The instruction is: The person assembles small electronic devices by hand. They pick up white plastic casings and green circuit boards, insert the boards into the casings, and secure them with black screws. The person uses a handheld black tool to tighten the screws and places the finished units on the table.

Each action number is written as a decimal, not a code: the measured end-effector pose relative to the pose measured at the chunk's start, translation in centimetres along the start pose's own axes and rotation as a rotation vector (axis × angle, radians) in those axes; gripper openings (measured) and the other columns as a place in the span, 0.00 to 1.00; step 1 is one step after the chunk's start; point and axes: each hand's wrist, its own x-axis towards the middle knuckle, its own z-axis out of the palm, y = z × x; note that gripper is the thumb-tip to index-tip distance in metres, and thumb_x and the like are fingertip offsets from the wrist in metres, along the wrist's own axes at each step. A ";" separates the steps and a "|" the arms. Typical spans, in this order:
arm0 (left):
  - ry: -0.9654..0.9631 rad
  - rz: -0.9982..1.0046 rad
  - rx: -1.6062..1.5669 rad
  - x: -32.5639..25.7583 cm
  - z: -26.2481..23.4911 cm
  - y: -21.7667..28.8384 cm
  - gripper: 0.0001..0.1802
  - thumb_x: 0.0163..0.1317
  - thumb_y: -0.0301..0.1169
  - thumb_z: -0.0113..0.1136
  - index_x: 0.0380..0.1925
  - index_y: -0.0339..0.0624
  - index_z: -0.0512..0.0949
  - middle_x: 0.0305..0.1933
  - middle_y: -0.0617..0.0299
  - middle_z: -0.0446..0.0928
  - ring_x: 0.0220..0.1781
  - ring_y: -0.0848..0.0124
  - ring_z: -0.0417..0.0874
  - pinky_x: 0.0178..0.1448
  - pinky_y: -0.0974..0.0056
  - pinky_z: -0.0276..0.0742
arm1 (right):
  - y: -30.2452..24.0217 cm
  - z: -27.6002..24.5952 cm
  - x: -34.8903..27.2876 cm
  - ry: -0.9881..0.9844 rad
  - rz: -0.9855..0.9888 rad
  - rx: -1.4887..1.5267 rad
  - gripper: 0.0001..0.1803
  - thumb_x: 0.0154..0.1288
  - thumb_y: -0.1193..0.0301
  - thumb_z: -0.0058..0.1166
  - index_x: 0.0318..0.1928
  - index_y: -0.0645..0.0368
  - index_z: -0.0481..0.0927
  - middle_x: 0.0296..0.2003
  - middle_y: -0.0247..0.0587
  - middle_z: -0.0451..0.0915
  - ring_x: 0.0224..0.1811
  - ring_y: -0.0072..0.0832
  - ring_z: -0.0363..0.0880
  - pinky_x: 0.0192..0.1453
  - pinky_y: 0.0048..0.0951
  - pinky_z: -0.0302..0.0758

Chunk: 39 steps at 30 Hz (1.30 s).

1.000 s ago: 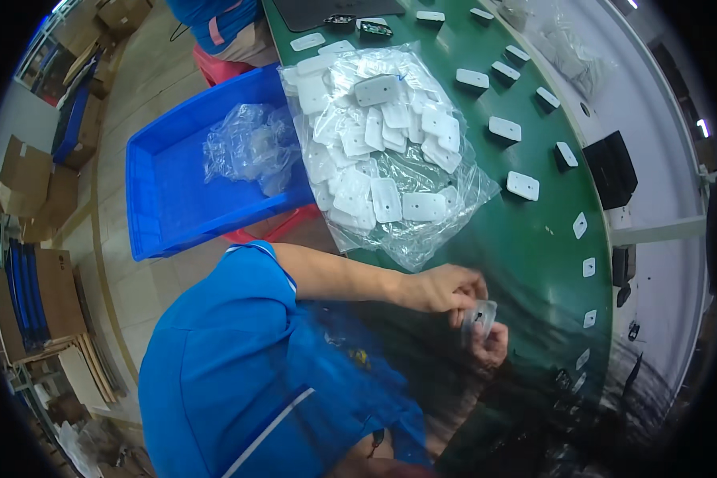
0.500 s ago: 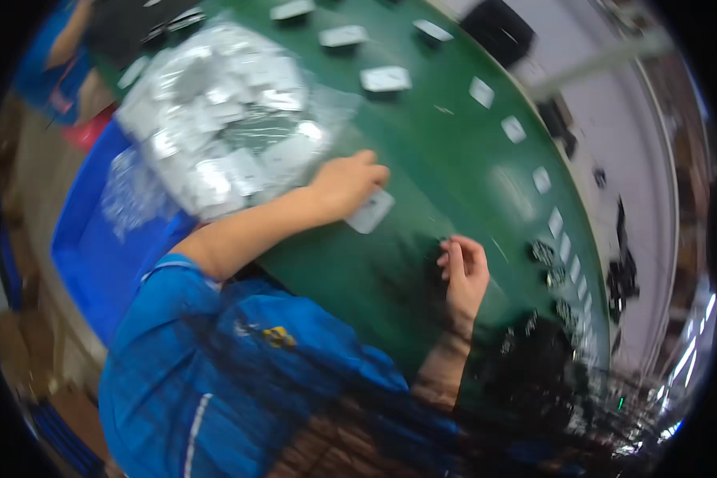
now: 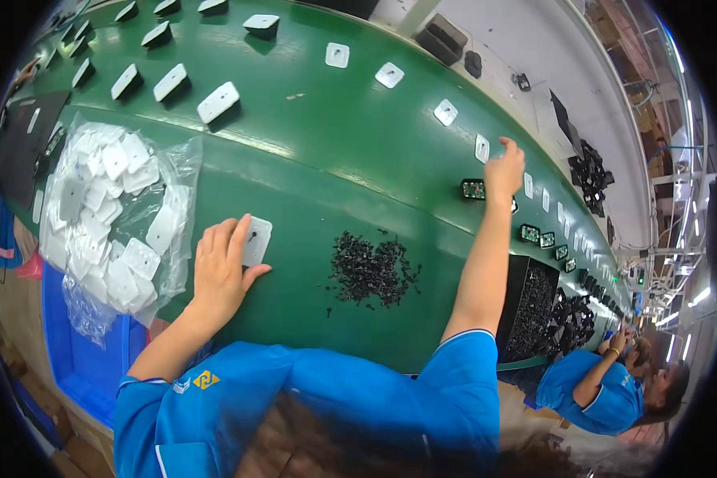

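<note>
Head view: hands apart

Left of centre, my left hand (image 3: 221, 275), spread, touched a white cover (image 3: 257, 240); upper right, my right hand (image 3: 505, 170), its grip unclear, was near another cover (image 3: 482, 148). Picking up seemed the step, next calling for a careful pinch.

One wide head camera is looking down from behind and above the left hand (image 3: 223, 271) and the right hand (image 3: 505, 170) onto the green table (image 3: 311, 179).

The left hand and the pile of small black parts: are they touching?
Apart. The head view shows green tabletop between the left hand and the black pile.
</note>
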 end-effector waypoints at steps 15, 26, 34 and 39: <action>-0.175 0.190 -0.238 2.8 -0.6 -2.8 0.35 0.45 0.14 0.56 0.58 0.40 0.67 0.55 0.54 0.72 0.59 0.55 0.69 0.63 0.55 0.64 | -3.0 -4.0 -8.8 -0.470 -0.405 0.640 0.30 0.54 0.73 0.62 0.59 0.54 0.70 0.44 0.44 0.69 0.48 0.34 0.71 0.51 0.30 0.70; -0.018 0.160 -0.412 1.4 0.1 -4.3 0.34 0.47 0.15 0.60 0.58 0.39 0.66 0.56 0.51 0.69 0.59 0.53 0.69 0.62 0.55 0.67 | -16.3 -4.0 -16.0 -0.511 -0.500 0.446 0.16 0.68 0.56 0.47 0.40 0.56 0.78 0.33 0.40 0.80 0.35 0.41 0.77 0.39 0.40 0.72; 0.004 0.137 -0.503 0.9 0.7 -5.0 0.34 0.49 0.15 0.60 0.59 0.41 0.65 0.57 0.52 0.69 0.60 0.53 0.68 0.64 0.55 0.66 | -15.9 -5.4 -17.6 -0.472 -0.794 0.605 0.20 0.54 0.73 0.61 0.49 0.59 0.77 0.46 0.44 0.77 0.49 0.41 0.74 0.54 0.37 0.72; 0.103 0.070 -0.582 0.1 0.2 -5.3 0.32 0.51 0.14 0.56 0.60 0.41 0.65 0.59 0.52 0.68 0.62 0.53 0.68 0.65 0.56 0.65 | -18.6 -6.8 -20.0 -0.481 -0.812 0.810 0.22 0.50 0.76 0.64 0.49 0.61 0.77 0.45 0.45 0.78 0.47 0.41 0.75 0.51 0.35 0.73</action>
